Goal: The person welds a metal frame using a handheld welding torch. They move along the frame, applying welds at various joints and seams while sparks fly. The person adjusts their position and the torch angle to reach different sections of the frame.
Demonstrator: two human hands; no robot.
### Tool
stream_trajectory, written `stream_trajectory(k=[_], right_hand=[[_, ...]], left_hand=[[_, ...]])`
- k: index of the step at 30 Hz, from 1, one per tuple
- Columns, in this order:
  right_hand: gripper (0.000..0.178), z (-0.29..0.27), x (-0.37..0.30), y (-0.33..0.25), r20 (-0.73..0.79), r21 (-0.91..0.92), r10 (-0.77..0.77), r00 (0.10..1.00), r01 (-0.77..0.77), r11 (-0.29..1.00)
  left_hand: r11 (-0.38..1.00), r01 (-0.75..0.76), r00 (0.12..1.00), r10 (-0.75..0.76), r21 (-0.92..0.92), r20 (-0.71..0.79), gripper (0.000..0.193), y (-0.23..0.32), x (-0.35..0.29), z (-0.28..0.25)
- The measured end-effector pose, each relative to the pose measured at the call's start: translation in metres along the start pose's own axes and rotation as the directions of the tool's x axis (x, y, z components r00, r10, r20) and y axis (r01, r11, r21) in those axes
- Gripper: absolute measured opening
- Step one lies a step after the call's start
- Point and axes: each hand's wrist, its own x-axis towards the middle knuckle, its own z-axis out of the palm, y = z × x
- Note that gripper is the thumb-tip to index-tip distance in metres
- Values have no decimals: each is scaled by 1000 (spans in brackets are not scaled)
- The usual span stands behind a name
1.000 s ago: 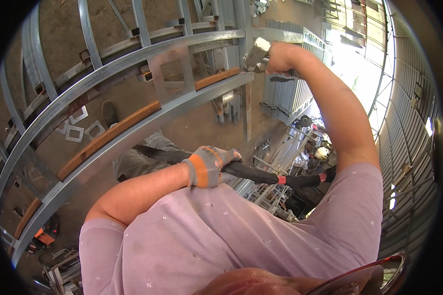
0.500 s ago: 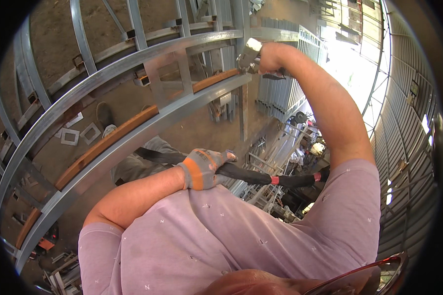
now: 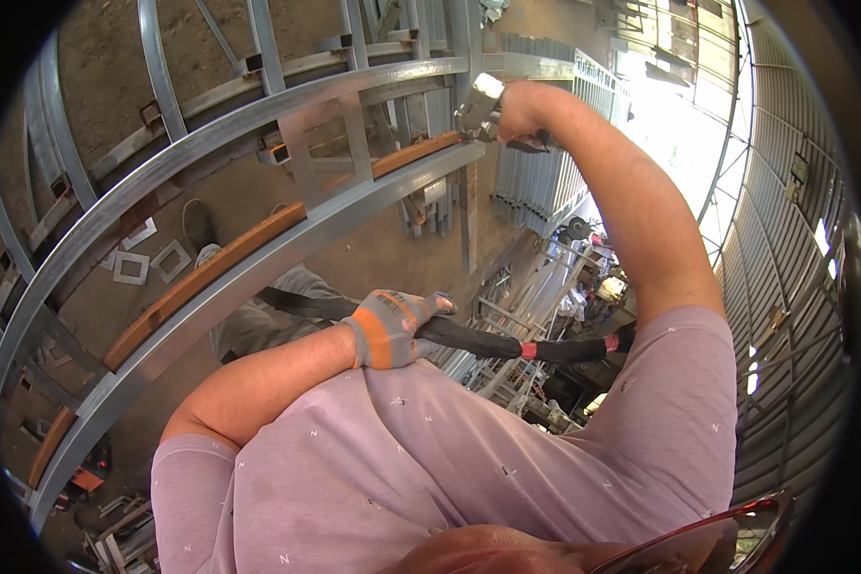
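In the head view, the left hand point(image 3: 389, 328), in a knitted grey-and-orange work glove, is curled closely around a cable bundle point(image 3: 474, 339) held before the chest. The bundle is thick and rope-like, its matte black sleeve wrinkled and ringed by red bands point(image 3: 528, 350). The bare right hand point(image 3: 523, 113) is wrapped around a metal tool point(image 3: 479, 103) with a blocky, shiny head; its fingers are partly hidden. The tool is at the far right end of a smooth galvanised lower rail point(image 3: 392, 185); whether they touch cannot be told. An orange-brown strip point(image 3: 201, 287) lies along that rail, below a curved upper rail point(image 3: 210, 134).

The tool's head slants down and leftward, toward the rail's end. The bundle's long axis runs left to right across the body, sagging slightly.

Small pale printed marks dot the mauve shirt point(image 3: 325, 478); darker printing crosses the glove's back.
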Motion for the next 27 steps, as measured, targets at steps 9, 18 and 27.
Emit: stream_trajectory(k=[9,18,27], right_hand=[[28,6,-2,-3,-15,154,60,998,-57,986],[23,7,5,-1,15,89,72,997,-73,993],[24,2,-2,-10,19,43,74,997,-75,996]], left_hand=[[999,29,999,-29,14,41,64,4,-1,-2],[999,40,997,-41,18,63,64,3,-3,0],[999,46,997,-47,23,57,65,-2,-6,4]])
